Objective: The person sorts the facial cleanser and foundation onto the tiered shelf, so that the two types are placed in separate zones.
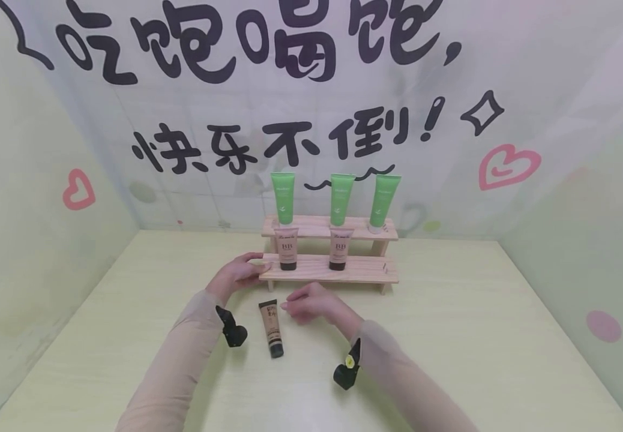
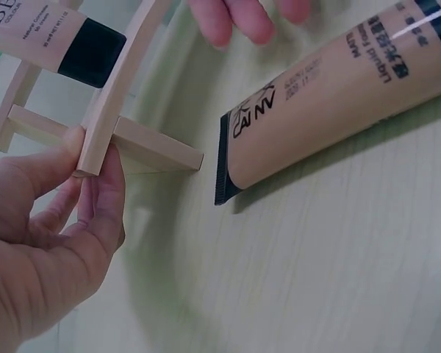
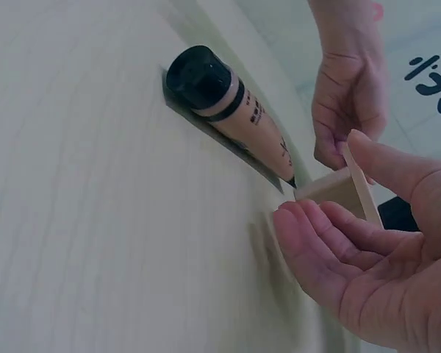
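A two-tier wooden rack (image 1: pixel 362 270) stands near the back wall. My left hand (image 1: pixel 238 273) pinches the left end of its lower shelf; the left wrist view shows the thumb above and fingers below the board (image 2: pixel 106 121). On the table in front lies a tan liquid foundation tube (image 1: pixel 272 330), its black cap toward me. My right hand (image 1: pixel 314 303) hovers between that tube and the rack, fingers loosely bent with nothing in them. Two pinkish BB cream tubes, a left one (image 1: pixel 288 249) and a right one (image 1: pixel 340 249), stand cap down on the lower shelf.
Three green tubes stand on the upper shelf: a left one (image 1: pixel 283 198), a middle one (image 1: pixel 341 199) and a right one (image 1: pixel 384 201). A printed cloth (image 1: pixel 225 204) hangs behind the table (image 1: pixel 452 336) and along both sides.
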{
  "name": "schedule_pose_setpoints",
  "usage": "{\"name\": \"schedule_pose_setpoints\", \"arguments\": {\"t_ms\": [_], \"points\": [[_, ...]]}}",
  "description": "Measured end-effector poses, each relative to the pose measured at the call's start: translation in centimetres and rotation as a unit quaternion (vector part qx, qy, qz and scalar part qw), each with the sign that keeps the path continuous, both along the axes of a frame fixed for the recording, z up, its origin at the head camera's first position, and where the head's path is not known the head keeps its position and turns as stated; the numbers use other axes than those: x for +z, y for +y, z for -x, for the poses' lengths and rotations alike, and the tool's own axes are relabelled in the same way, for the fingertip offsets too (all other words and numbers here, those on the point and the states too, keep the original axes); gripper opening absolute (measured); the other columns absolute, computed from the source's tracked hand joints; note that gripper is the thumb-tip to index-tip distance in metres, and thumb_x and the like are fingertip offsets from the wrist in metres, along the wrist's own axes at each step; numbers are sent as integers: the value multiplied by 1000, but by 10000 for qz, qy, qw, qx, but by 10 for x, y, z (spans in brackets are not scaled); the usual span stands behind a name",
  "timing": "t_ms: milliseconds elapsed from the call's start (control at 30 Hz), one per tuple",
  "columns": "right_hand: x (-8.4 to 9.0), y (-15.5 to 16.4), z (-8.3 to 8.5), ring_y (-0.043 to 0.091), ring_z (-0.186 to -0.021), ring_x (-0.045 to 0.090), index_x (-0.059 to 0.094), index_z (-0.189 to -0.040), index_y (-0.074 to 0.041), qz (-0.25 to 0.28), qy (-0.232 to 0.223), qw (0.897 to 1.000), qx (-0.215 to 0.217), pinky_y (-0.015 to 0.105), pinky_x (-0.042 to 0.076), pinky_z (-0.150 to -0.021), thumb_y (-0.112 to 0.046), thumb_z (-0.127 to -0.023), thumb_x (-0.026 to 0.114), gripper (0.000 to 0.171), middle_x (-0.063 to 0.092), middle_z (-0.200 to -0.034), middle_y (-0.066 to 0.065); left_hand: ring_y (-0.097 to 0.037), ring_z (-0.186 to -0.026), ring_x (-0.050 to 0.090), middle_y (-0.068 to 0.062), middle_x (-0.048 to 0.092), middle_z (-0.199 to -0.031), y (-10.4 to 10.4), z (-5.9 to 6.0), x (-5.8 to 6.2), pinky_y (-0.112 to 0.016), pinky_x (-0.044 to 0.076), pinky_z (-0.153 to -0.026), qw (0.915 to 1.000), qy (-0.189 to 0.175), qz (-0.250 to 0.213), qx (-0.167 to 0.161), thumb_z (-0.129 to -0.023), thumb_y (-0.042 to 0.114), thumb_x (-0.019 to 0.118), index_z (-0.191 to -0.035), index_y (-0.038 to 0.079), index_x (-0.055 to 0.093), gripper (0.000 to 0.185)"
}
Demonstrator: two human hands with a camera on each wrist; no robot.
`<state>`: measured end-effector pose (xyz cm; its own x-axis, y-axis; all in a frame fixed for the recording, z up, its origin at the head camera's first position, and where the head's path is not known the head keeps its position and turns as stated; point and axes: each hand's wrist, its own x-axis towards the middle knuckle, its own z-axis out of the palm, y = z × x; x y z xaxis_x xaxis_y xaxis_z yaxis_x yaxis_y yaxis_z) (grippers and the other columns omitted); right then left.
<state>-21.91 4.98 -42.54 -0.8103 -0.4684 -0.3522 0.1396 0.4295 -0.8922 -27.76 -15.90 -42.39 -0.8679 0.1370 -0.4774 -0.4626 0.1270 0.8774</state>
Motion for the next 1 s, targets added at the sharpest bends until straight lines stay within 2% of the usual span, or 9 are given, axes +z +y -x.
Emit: {"name": "schedule_pose_setpoints", "arguments": {"t_ms": [233,467,600,767,833,1000], "points": [[-1,-26,-7,17,-68,65,63,-105,3,-423,-38,9986,-316,29,57,-63,-23,-77,73,40,67,-89,12,-10,-74,59,-14,50,-108,0,3,1,-24,53,-77,9999,-28,133,-89,-89,10,57,-142,6,26,62],[2,-44,-14,11,-56,58,68,-76,2,-697,79,9965,-444,27,55,-57,-15,-73,75,19,66,-70,5,-9,-74,58,-11,51,-105,-1,3,2,-22,52,-75,9998,-22,153,-130,-90,11,57,-143,6,24,62],[2,-50,-15,12,-54,59,67,-73,2,-830,103,9950,-547,27,55,-55,-9,-72,74,14,67,-69,9,-8,-73,58,-9,52,-102,-1,3,2,-24,52,-77,9998,-71,165,-114,-90,12,57,-143,7,24,63],[2,-57,-15,13,-54,60,65,-70,2,-922,-54,9939,-608,25,54,-52,-8,-72,74,13,68,-70,11,-8,-72,58,-9,52,-101,-1,3,2,-30,50,-90,9997,-131,181,-108,-90,13,56,-144,9,24,63],[2,-59,-15,13,-53,61,65,-68,1,-961,-104,9935,-604,25,54,-52,-9,-73,74,14,68,-69,10,-8,-73,58,-8,52,-101,-2,2,3,-31,49,-91,9996,-117,226,-116,-91,14,56,-144,9,23,63],[1,-58,-15,14,-54,62,66,-70,0,-948,-174,9935,-598,25,54,-54,-9,-73,73,12,68,-68,10,-8,-76,57,-8,52,-102,-2,0,4,-23,51,-79,9997,-91,231,-91,-91,14,56,-144,9,23,63]]}}
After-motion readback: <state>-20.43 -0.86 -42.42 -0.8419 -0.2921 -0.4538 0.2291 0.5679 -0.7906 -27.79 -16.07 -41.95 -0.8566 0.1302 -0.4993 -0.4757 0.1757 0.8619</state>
